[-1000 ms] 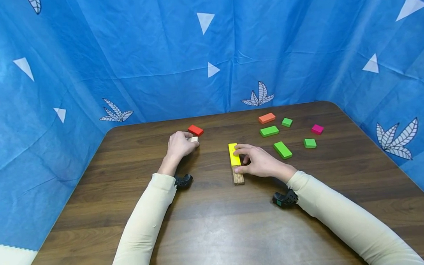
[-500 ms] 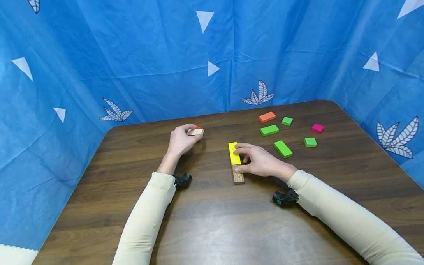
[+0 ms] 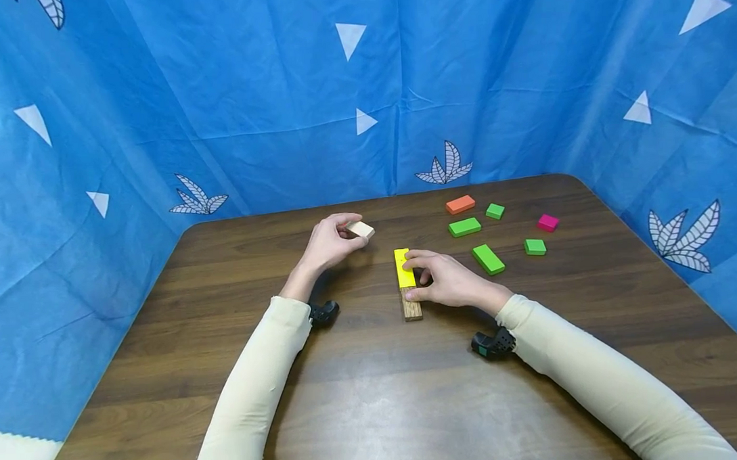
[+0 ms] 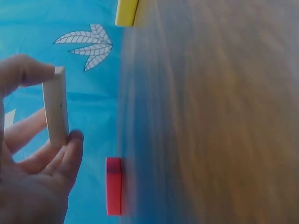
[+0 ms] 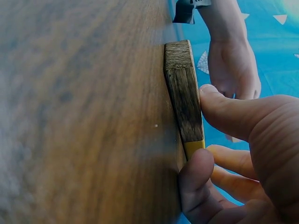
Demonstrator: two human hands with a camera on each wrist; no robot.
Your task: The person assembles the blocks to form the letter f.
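Left sleeve (image 3: 252,396) and right sleeve (image 3: 612,391) are matching: long, plain cream, pretty snug, with soft wrinkles in the fabric. They stop around the wrists, so the left hand (image 3: 332,243) and right hand (image 3: 454,281) are bare. Left gadget (image 3: 325,315) and right gadget (image 3: 497,342) are chunky black bits by the cuffs, the right one's got tiny holes and a green square.
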